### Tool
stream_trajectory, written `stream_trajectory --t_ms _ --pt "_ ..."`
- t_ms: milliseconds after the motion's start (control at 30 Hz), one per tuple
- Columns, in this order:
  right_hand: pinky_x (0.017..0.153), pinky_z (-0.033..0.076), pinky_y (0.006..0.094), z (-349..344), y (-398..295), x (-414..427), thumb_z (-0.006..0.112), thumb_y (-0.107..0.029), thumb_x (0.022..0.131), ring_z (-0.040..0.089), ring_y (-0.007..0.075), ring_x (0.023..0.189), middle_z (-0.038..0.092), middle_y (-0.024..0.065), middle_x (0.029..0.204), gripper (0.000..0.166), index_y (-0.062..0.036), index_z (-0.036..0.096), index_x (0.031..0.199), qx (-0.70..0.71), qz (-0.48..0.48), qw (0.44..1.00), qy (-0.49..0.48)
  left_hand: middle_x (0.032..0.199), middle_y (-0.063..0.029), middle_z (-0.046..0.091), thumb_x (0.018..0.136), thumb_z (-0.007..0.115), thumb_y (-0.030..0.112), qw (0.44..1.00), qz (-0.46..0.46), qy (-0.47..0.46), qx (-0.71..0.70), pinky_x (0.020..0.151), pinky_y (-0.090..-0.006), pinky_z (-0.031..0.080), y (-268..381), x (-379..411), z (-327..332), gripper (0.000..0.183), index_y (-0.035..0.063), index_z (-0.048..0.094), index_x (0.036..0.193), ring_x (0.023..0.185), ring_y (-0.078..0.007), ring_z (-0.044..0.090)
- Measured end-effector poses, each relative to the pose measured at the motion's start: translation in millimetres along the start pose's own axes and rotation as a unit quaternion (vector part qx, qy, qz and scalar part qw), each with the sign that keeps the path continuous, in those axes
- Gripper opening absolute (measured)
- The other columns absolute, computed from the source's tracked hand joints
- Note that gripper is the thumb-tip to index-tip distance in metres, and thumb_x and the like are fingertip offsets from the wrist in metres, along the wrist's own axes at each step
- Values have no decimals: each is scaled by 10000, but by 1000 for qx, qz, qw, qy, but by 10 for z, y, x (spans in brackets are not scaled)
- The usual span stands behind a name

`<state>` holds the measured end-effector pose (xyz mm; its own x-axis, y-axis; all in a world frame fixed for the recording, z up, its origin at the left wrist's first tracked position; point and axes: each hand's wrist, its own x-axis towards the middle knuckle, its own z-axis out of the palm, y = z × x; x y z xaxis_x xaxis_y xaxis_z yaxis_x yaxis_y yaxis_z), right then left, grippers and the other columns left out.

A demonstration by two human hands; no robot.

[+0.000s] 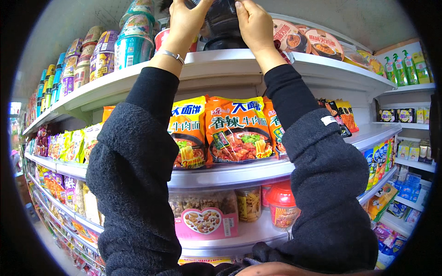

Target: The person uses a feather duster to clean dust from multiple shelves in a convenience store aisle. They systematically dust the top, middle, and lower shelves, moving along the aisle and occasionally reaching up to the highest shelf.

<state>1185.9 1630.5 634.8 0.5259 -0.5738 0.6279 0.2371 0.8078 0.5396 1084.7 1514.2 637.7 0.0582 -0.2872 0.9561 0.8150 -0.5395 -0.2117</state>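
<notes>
Both my arms reach up to the top shelf (221, 58), in dark fleece sleeves. My left hand (186, 22), with a silver bangle at the wrist, grips the left side of a glossy black container (222, 17) that looks plastic-wrapped. My right hand (253, 22) pinches its right edge between thumb and fingers. The top of this container is cut off by the picture's edge. Just beneath it a black round base (226, 43) rests on the shelf; I cannot tell whether it is a separate piece. A red cup (161, 38) stands partly hidden behind my left wrist.
Stacked instant noodle cups (134, 48) stand left of my hands, and round noodle bowls (324, 45) lean at the right. Orange noodle bags (238, 131) fill the shelf below. Lower down are a pink nut box (207, 224), a jar (248, 203) and a red-lidded tub (283, 203).
</notes>
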Motion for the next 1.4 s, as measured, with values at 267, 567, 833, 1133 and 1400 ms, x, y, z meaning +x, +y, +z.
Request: stream_trajectory --t_ms 267,567,833,1133,1400 --pt "640 492 376 -308 -195 -197 555 -128 820 591 274 706 567 101 872 251 -162 589 1067 -10 -94 986 -139 1289 -288 278 694 471 719 952 -245 -144 -112 887 -499 401 -26 -266 -41 964 -1 280 1305 1176 -430 360" --pt "731 462 367 -429 -260 -130 458 -128 872 600 284 827 606 199 911 288 16 521 1113 66 150 985 60 1305 -189 354 747 517 620 948 -307 -87 -11 809 -574 368 295 -184 117 855 74 254 1350 1169 -336 371" --pt "770 464 382 -349 66 -213 496 -161 845 597 341 856 616 209 895 240 -2 594 996 35 175 984 -29 1380 -283 129 716 501 663 967 -228 -94 66 893 -610 318 51 -38 52 947 -9 230 1325 1246 -466 216" --pt "747 468 405 -674 36 -243 482 -174 847 592 343 839 616 200 859 243 -6 591 983 -21 190 971 -140 1075 -139 501 790 531 431 941 -324 -98 -3 786 -492 428 -161 166 31 551 66 447 1194 974 -289 491" --pt "719 470 403 -980 4 -173 482 -144 848 600 341 799 618 194 839 235 8 578 1000 -19 198 974 -112 1136 -127 490 817 579 132 988 -122 -89 -34 748 -255 471 -120 -35 101 471 82 394 1247 923 -185 547"
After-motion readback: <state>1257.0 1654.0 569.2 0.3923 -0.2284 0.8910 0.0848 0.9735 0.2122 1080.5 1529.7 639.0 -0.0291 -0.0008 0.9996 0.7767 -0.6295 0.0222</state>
